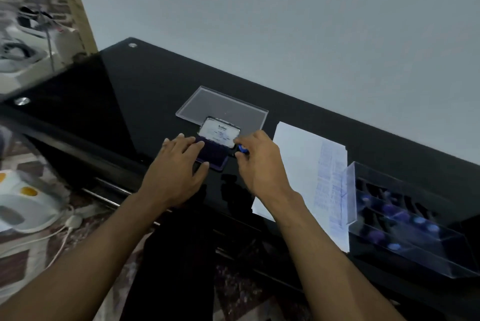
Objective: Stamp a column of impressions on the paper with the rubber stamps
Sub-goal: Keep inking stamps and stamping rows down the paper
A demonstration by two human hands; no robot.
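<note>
left hand: fingers spread flat, pressing down on the near-left part of the ink pad, thumb along its front edge. Looks like it's just pinning the pad so it won't skate on the glossy black table.
right hand: fingers curled in, pinching a small blue stamp at the pad's right edge. Can't tell if the stamp face is touching the ink or sitting just off it.
pad: open, lid hinged up at the back, leaning toward the clear tray behind it.
paper: just right of the right hand, partly under that wrist. There's already a faint blue column of marks near its right edge, too blurry to count.
box: far right, clear, with more blue stamps in its slots, well apart from both hands.
risk, pad: if the left hand lets up, my guess is the pad slides on that slick top while the stamp gets dabbed.
risk, lid: it sits right by the right fingertips, so a knock could flop it shut onto the stamp.
risk, paper: nothing is holding it down, and the wrist could drag it on the way over, so the column goes crooked.
risk, stamp: tiny grip, easy to tilt, which would give a half print or a smudge.
</note>
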